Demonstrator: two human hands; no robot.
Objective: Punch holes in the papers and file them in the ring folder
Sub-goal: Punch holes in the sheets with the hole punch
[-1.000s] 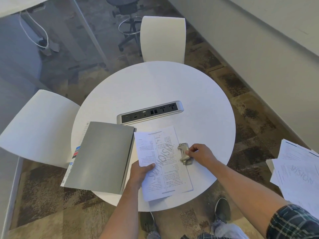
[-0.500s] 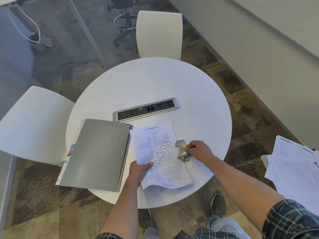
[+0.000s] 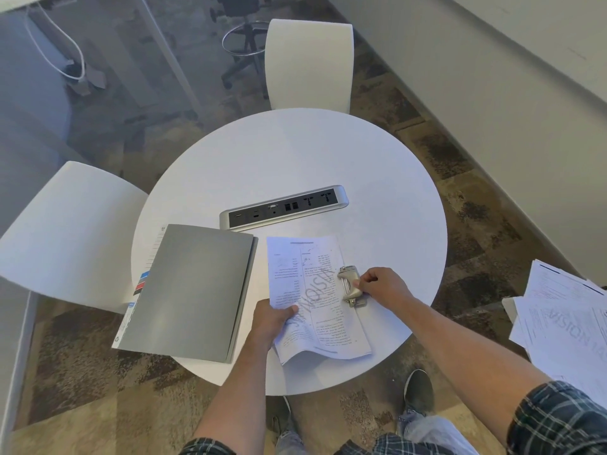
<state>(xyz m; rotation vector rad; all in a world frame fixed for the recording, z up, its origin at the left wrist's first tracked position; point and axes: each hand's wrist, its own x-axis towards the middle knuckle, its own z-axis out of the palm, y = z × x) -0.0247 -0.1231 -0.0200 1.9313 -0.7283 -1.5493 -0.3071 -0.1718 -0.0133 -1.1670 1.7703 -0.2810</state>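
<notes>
On the round white bench (image 3: 328,152), the left hand (image 3: 267,320) pinches the printed white papers (image 3: 312,297) — their right edge sits in the small metal hole punch (image 3: 350,285), grasped by the right hand (image 3: 382,285). Closed grey ring folder (image 3: 187,290) lies just left.

sleeves (image 3: 558,421): dark plaid, pushed up | trousers (image 3: 427,435): light, perhaps jeans | shoe (image 3: 417,390): dark

Left hand (image 3: 271,318) at end of bare forearm reaching up from lower centre, thumb curled over top, fingers hidden beneath, pinching. Right hand (image 3: 382,285) at end of bare forearm extended diagonally from lower right, plaid sleeve pushed up near elbow, knuckles up, fingers (image 3: 361,284) curled in a grip. Both wrists roughly straight, hands near each other.
</notes>
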